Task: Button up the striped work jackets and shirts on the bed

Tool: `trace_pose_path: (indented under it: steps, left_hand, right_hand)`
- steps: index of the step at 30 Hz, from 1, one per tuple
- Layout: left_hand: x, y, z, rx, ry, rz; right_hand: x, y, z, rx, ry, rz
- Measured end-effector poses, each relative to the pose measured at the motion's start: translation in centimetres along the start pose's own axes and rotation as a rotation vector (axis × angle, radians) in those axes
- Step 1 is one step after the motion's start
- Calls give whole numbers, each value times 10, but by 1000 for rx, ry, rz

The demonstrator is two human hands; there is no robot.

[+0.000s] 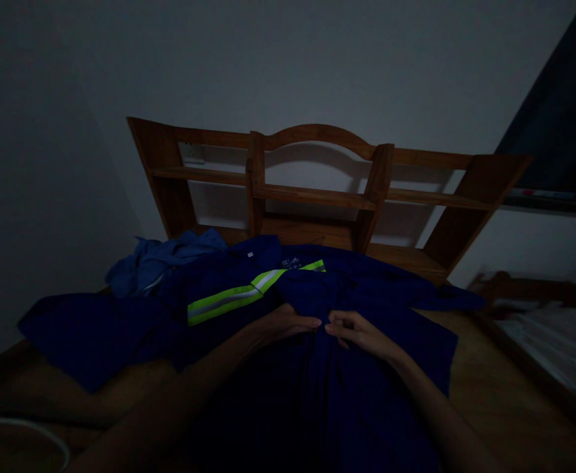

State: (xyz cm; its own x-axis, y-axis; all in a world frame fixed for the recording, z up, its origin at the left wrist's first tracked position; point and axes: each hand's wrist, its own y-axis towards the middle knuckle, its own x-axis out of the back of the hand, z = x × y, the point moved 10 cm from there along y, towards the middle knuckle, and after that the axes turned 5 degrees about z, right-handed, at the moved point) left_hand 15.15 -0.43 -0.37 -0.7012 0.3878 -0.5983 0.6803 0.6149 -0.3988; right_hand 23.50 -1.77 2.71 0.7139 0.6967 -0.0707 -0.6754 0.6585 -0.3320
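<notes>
A dark blue work jacket (pixel 376 295) with a yellow-green and silver reflective stripe (pixel 226 301) lies spread over a wooden surface. Both hands meet at the middle of the garment, along its front edge. My left hand (pixel 290 322) pinches the cloth between thumb and fingers, coming in from the left. Facing it, a short gap away, my right hand (pixel 356 330) has its thumb and fingertips closed on the same strip of cloth. Any button or fastener between the fingertips is too dark to make out.
Behind the jacket stands a wooden shelf unit (pixel 317 197) against the wall. A lighter blue crumpled cloth (pixel 169 259) lies at the back left. The wooden tabletop (pixel 489 374) shows at the right. A pale cable (pixel 26 426) curves at the lower left.
</notes>
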Motion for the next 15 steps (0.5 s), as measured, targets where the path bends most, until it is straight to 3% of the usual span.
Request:
trace_pose_path:
  steps: [9,15]
  left_hand:
    - [13,1,-4,-25,221,-100]
    - [9,5,5,18,-17,-59]
  right_hand:
    - [11,4,-7,10,20,-135]
    - [18,4,-11,-2,12,-183]
